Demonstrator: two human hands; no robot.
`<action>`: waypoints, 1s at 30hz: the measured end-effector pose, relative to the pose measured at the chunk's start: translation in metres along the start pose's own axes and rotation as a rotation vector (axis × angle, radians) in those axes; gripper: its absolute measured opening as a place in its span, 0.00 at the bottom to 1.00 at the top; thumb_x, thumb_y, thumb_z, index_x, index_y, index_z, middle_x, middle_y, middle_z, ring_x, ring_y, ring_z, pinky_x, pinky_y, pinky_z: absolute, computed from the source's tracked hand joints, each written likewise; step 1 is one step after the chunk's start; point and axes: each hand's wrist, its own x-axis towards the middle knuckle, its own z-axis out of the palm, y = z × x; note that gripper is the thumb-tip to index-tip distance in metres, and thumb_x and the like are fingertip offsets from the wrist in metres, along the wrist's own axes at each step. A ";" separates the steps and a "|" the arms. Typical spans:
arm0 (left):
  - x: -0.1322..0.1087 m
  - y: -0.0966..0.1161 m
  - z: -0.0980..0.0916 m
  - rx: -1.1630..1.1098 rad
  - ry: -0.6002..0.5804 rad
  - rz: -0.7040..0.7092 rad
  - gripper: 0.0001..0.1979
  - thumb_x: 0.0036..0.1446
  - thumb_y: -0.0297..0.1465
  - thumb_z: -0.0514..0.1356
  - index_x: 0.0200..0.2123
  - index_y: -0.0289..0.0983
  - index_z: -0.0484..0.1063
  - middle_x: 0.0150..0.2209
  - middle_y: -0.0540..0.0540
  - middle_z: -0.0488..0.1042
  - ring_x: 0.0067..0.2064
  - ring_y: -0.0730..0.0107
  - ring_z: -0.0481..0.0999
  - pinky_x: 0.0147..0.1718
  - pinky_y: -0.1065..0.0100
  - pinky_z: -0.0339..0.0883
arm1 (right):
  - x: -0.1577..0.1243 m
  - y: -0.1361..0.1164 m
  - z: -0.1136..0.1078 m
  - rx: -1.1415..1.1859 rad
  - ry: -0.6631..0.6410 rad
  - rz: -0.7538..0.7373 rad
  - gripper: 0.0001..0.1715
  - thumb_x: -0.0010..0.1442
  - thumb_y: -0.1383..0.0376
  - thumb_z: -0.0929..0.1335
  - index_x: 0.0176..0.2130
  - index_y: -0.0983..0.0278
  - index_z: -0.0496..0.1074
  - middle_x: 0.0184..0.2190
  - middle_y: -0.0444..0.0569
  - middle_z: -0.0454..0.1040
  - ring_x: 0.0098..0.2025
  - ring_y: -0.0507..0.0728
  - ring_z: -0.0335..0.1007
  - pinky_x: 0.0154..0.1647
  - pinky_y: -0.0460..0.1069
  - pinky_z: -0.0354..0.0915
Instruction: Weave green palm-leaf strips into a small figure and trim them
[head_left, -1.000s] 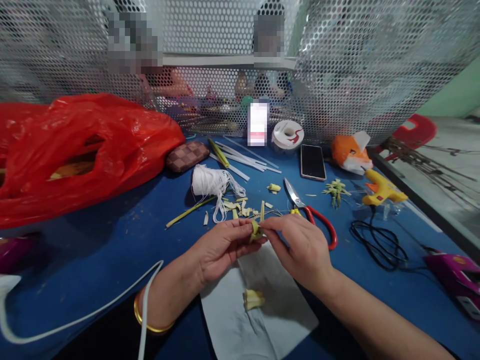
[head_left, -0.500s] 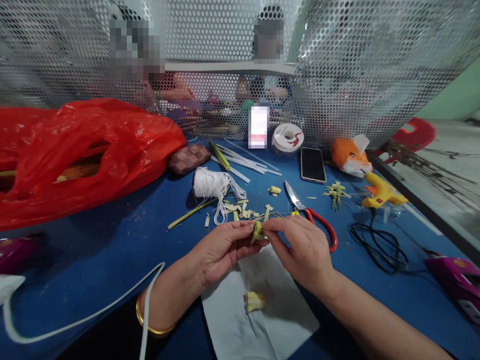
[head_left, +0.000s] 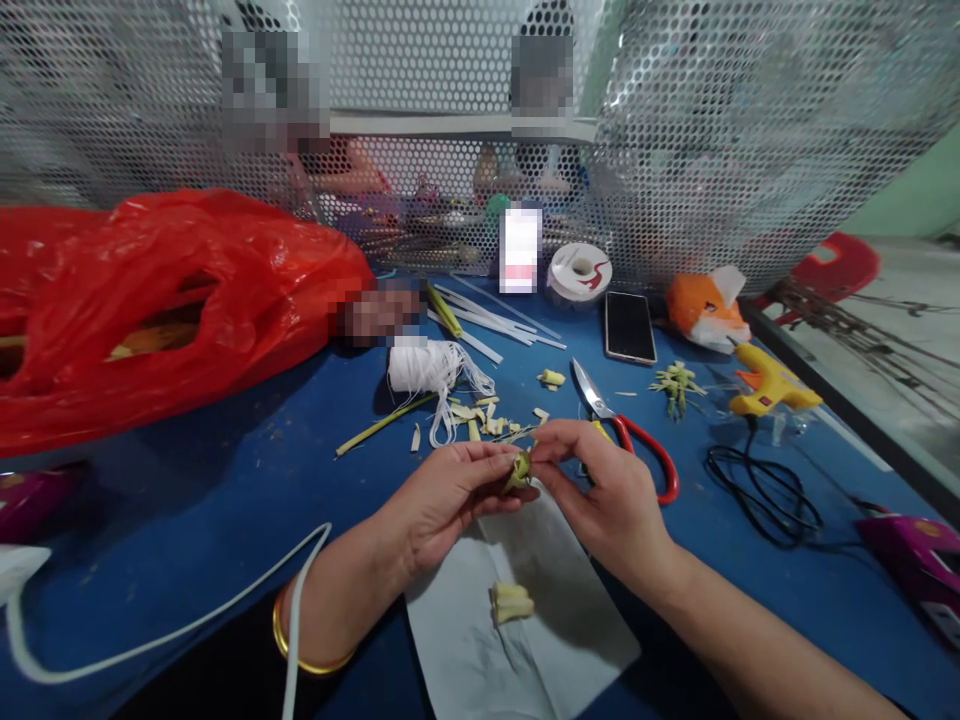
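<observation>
My left hand (head_left: 450, 500) pinches a small folded piece of green leaf strip (head_left: 519, 472) between thumb and fingers. From the other side, my right hand (head_left: 604, 495) closes its thumb and forefinger on the same folded leaf strip. Beneath both hands lies a white paper sheet (head_left: 585, 620), and on it rests a pale yellow folded leaf piece (head_left: 512, 603). Just beyond the hands are pale leaf scraps (head_left: 472, 415). Red-handled scissors (head_left: 667, 470) lie past my right hand, their blades pointing away.
A red plastic bag (head_left: 247, 300) fills the left. A spool of white string (head_left: 420, 368), white strips (head_left: 480, 318), a ribbon roll (head_left: 580, 270) and a phone (head_left: 630, 327) lie farther back. On the right are a yellow glue gun (head_left: 772, 385) and black cable (head_left: 761, 495). A perforated metal screen (head_left: 427, 70) stands behind.
My right hand's forefinger has lifted and bent around the leaf strip, and its upright end has folded down. My left hand keeps its pinch. The whole view has shifted slightly.
</observation>
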 end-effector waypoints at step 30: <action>0.002 -0.009 -0.002 0.379 -0.057 0.085 0.12 0.38 0.33 0.73 0.23 0.32 0.76 0.22 0.49 0.73 0.25 0.72 0.73 0.29 0.69 0.65 | 0.004 -0.007 0.001 -0.072 -0.198 -0.044 0.09 0.64 0.71 0.63 0.31 0.62 0.65 0.27 0.44 0.72 0.30 0.53 0.67 0.42 0.53 0.62</action>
